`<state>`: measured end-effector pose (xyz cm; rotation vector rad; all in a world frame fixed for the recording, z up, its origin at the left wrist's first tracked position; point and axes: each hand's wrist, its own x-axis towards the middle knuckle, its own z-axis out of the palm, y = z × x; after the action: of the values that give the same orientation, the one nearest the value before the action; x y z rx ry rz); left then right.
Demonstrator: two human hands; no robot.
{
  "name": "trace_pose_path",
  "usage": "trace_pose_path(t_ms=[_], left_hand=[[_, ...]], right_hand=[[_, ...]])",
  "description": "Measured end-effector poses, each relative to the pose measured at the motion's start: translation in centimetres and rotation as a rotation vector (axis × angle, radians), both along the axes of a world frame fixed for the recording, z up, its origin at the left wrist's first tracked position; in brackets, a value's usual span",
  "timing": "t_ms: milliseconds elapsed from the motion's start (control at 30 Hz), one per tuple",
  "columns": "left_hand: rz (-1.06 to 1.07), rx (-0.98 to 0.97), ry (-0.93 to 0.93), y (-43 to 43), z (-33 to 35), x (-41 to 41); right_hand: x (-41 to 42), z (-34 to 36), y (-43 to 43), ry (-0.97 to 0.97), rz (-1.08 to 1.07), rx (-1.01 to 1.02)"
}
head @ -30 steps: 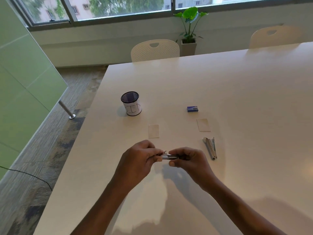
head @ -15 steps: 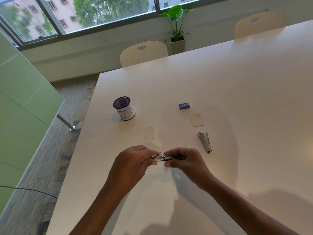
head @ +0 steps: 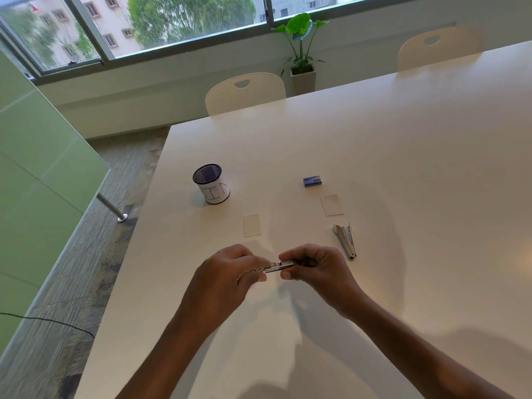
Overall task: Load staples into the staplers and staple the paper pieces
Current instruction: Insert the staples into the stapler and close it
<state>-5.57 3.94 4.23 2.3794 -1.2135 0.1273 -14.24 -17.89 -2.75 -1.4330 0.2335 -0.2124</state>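
A small silver stapler (head: 280,266) is held level just above the white table (head: 403,168), between both hands. My left hand (head: 230,272) pinches its left end and my right hand (head: 313,269) grips its right end, so most of it is hidden by fingers. A second silver stapler (head: 344,240) lies on the table to the right of my right hand. A blue staple box (head: 312,181) sits farther back. Two small pale paper pieces lie flat: one (head: 252,224) beyond my left hand, the other (head: 332,205) just behind the second stapler.
A mesh pen cup (head: 210,188) with a white paper label stands at the back left, near the table's left edge. White chairs (head: 244,92) are tucked in at the far side. A potted plant (head: 302,53) stands by the window wall.
Both hands keep the same hold on the stapler. The camera view has tilted and shifted, so everything on the table sits differently in the frame.
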Motion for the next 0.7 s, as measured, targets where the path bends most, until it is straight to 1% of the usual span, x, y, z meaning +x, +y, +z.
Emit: trace_pose_path(t_ms=[133, 267, 433, 533, 700], left_hand=[[0.05, 0.07, 0.092, 0.6, -0.1, -0.2], [0.14, 0.019, 0.238, 1.7, -0.1, -0.1], [0.279, -0.132, 0.4, 2.4, -0.7, -0.6], [0.288, -0.241, 0.514, 1.9, -1.3, -1.1], [0.272, -0.391, 0.607, 0.5, -2.3, -1.8]], right_hand=[[-0.1, 0.2, -0.5, -0.001, -0.003, -0.008], [-0.4, 0.3, -1.4, -0.005, -0.007, 0.024], [-0.7, 0.2, -1.9, -0.007, -0.014, 0.048], [-1.0, 0.0, -1.7, -0.019, 0.0, 0.05], [-1.2, -0.1, -1.4, -0.062, 0.006, 0.075]])
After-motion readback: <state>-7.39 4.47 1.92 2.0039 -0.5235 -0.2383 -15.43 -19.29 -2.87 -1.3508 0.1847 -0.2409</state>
